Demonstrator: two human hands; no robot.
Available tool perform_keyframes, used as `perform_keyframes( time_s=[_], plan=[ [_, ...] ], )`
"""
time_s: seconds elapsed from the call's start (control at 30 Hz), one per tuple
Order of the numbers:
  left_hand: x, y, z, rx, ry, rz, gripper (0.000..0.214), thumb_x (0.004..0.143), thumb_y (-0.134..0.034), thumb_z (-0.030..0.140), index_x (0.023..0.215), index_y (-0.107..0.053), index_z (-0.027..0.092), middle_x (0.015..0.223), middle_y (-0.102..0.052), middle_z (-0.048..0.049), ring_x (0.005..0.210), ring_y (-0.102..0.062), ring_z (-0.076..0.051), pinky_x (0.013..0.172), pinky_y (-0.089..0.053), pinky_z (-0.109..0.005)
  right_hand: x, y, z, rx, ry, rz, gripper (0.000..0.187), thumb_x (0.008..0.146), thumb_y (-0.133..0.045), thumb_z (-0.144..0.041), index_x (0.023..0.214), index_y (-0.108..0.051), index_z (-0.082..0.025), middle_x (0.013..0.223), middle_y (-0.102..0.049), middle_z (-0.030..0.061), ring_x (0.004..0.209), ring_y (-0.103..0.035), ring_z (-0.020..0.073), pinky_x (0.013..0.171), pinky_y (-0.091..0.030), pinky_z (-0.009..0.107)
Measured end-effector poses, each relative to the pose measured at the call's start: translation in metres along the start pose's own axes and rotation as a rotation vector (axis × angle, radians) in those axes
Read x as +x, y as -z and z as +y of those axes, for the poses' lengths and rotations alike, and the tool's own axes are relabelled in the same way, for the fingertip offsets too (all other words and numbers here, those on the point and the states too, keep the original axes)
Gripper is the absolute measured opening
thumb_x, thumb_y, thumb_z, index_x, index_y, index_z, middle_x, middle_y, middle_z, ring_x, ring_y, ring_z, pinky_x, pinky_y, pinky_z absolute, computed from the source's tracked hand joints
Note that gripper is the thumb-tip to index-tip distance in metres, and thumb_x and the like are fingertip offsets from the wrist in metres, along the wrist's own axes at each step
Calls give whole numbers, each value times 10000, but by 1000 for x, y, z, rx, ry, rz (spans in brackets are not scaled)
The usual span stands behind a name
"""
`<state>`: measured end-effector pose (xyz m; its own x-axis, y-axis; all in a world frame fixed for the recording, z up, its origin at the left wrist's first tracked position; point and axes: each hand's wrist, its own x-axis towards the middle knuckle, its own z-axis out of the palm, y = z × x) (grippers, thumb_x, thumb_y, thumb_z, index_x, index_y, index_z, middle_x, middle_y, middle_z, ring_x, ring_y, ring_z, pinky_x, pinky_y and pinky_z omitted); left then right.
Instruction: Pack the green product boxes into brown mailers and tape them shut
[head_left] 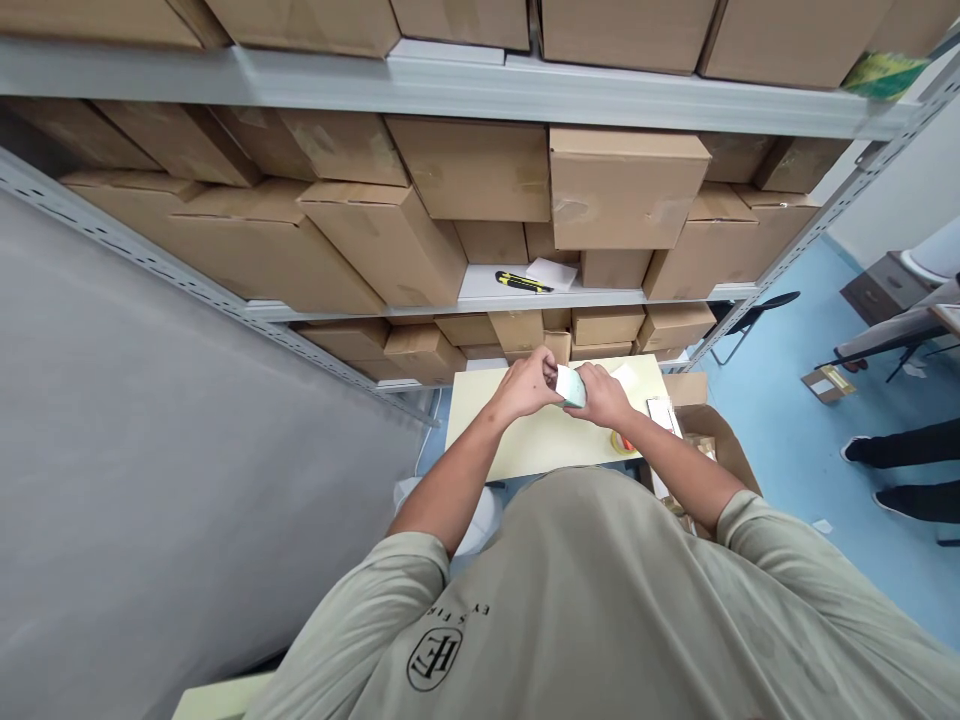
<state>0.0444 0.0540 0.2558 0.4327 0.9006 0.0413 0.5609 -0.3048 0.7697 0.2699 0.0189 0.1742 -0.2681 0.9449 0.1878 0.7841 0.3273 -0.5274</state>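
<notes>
Between my two hands is a small white and pale green box, held above the cream table. My left hand grips its left end, with the thumb and fingers curled round it. Its right side is in my right hand, the fingers closed about it. The box's underside and part of its ends are hidden by my fingers. Close to my right wrist, a roll of tape lies on the table. A white slip of paper rests behind my right hand.
Shelves full of cardboard boxes rise in front of me. A yellow and black box cutter lies on a shelf. An open carton stands right of the table, a grey wall at left. Another person's legs show at right.
</notes>
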Motion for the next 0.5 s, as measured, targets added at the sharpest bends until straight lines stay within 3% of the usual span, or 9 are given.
perform_keyframes(
  time_s=[0.1, 0.33, 0.4, 0.5],
  plan=[
    [-5, 8, -3, -81, 21, 134, 526, 633, -896, 237, 962, -489, 285, 818, -738, 54, 731, -665, -182, 738, -494, -299, -4, -8, 2, -3, -49, 11, 583, 812, -962, -508, 1201, -602, -266, 1224, -688, 120, 1148, -619, 351, 861, -561, 439],
    [-13, 36, -33, -518, 112, 530, 597, 586, -934, 239, 989, -494, 269, 903, -716, 46, 686, -630, -98, 725, -526, -222, -7, -36, 20, 58, -144, -66, 574, 780, -958, -541, 1140, -614, -257, 1186, -722, 109, 1132, -659, 327, 902, -565, 406],
    [-14, 49, -45, -572, 133, 665, 588, 609, -931, 233, 1014, -507, 265, 894, -709, 46, 689, -635, -94, 701, -530, -200, -13, -48, 29, 93, -232, -127, 555, 762, -971, -504, 1106, -617, -251, 1136, -742, 93, 1097, -686, 314, 892, -570, 388],
    [-16, 68, -64, -725, 203, 855, 558, 662, -929, 264, 1039, -518, 266, 860, -679, 51, 704, -652, -117, 652, -561, -202, -25, -70, 43, 273, -486, -230, 497, 759, -965, -444, 1057, -627, -235, 1036, -774, 65, 967, -727, 280, 868, -595, 385]
  ],
)
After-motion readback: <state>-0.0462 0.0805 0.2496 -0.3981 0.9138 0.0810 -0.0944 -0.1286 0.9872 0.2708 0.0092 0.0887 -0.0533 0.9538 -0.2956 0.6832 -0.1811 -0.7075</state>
